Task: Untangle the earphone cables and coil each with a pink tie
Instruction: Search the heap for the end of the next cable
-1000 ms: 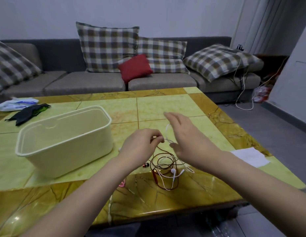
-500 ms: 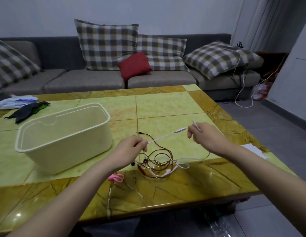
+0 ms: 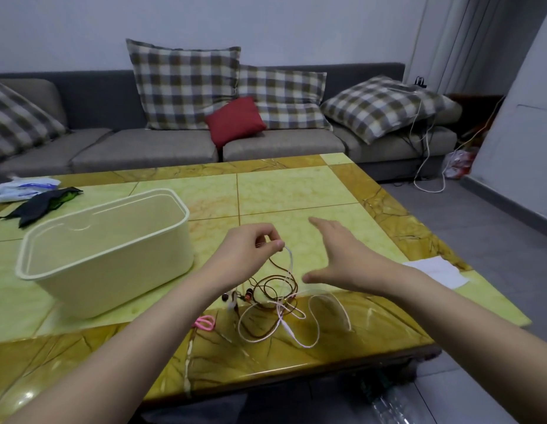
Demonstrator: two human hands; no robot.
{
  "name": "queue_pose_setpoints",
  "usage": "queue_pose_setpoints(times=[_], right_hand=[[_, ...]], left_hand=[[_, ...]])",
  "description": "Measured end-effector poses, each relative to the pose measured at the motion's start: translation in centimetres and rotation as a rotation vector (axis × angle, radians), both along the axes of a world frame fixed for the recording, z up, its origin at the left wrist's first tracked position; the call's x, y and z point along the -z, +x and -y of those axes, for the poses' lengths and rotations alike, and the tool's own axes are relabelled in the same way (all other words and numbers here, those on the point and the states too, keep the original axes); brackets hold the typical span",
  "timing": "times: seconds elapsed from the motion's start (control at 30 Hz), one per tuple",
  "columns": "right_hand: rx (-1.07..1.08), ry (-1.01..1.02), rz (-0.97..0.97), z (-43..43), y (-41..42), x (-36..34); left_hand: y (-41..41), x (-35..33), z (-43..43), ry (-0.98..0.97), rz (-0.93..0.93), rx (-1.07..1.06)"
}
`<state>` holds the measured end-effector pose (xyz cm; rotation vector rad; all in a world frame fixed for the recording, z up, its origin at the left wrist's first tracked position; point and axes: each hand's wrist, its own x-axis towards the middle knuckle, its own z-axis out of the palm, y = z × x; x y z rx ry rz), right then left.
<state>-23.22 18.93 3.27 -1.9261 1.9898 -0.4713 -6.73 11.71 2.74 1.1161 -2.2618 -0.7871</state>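
Observation:
A white earphone cable [image 3: 299, 327] and a dark red-brown earphone cable [image 3: 275, 286] lie tangled together near the front edge of the yellow marble table [image 3: 296, 191]. My left hand [image 3: 250, 249] pinches the upper ends of both cables between thumb and fingers, lifting them above the heap. My right hand [image 3: 339, 255] hovers just right of the cables, fingers spread and straight, holding nothing. A pink tie [image 3: 204, 322] lies on the table left of the tangle, beside my left forearm.
A cream plastic bin [image 3: 107, 255] stands on the table's left half. A black cloth [image 3: 39, 203] and a plastic packet [image 3: 21, 189] lie at the far left. A white paper [image 3: 434, 270] sits at the right edge. A grey sofa with cushions runs behind.
My right hand has let go of the white cable and opened, moving back toward the tangle. The stretched white cable has dropped into loose loops on the table. My left hand keeps its pinch.

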Motion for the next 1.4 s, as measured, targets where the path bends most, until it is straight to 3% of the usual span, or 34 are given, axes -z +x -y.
queue_pose_setpoints(times=[0.1,0.23,0.37,0.5,0.63,0.77,0.97,1.07,1.27,1.4], right_hand=[[-0.106,-0.021,0.18,0.2,1.9,-0.3],[-0.029,-0.024,0.401,0.4,1.6,-0.2],[0.128,-0.151,0.283,0.4,-0.9,-0.5],[0.224,-0.152,0.172,0.1,-2.4,0.1],[0.222,-0.124,0.223,-0.1,-2.4,0.9],[0.096,-0.062,0.184,-0.7,-1.4,1.0],[-0.076,0.003,0.205,-0.9,0.4,1.1],[-0.038,0.117,0.369,-1.0,-1.0,1.6],[0.171,0.159,0.447,-1.9,-4.8,2.2],[0.217,0.031,0.253,-1.6,-4.9,2.1]], left_hand=[[-1.0,-0.5,-0.6,-0.02,0.003,0.056],[-0.3,-0.6,-0.6,0.004,-0.009,0.065],[1.7,0.5,-0.3,0.155,0.038,0.039],[2.6,1.8,-0.3,0.263,0.071,0.038],[2.5,1.6,-0.3,0.246,0.15,0.028],[2.8,1.2,-0.5,0.369,0.186,0.138],[1.9,0.8,-1.7,0.666,-0.178,0.262],[2.5,0.4,-1.3,0.692,-0.381,0.116],[4.6,0.3,0.7,0.746,-0.808,-0.262],[4.0,0.6,0.7,0.677,-0.721,-0.41]])
